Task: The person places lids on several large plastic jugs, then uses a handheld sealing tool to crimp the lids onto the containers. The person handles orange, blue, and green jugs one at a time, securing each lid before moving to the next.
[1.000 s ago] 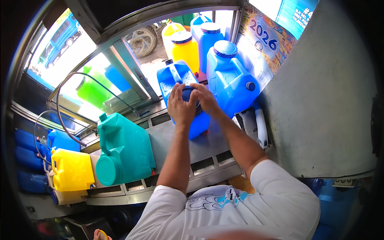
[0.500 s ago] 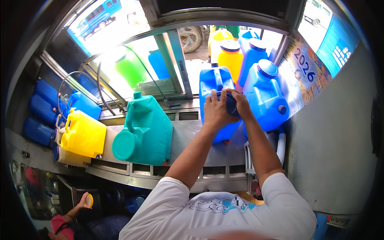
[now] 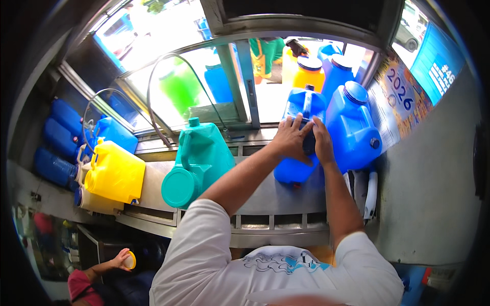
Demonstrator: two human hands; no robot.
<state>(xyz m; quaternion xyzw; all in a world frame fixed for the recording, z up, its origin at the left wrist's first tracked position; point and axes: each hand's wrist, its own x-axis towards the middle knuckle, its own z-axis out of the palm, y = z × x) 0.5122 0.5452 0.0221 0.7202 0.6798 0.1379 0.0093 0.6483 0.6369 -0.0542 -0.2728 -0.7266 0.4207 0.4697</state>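
A blue water jug (image 3: 296,172) stands on the metal counter in front of me, its large dark blue cap (image 3: 309,145) facing my way. My left hand (image 3: 292,140) is curled over the cap's left side, fingers on its top edge. Against the cap's right side presses my right hand (image 3: 323,143), fingers held together. Between them the two hands grip the cap, which they partly hide. Close on the right is a second blue jug (image 3: 352,137) with a ribbed cap. A teal jug (image 3: 212,158) with a round teal cap rests left of my left forearm.
Yellow jug (image 3: 118,171) and several blue containers (image 3: 55,166) crowd the far left. Thin hoses (image 3: 153,92) arch before the window. Beyond the opening are an orange-yellow jug (image 3: 308,76) and a dark-gloved hand (image 3: 296,47). At lower left, another person's hand (image 3: 121,260) holds a yellow-rimmed round lid.
My view has shifted, so the counter things sit farther right. My hands stay at the cap, with the left fingers more spread. A person in green now shows outside.
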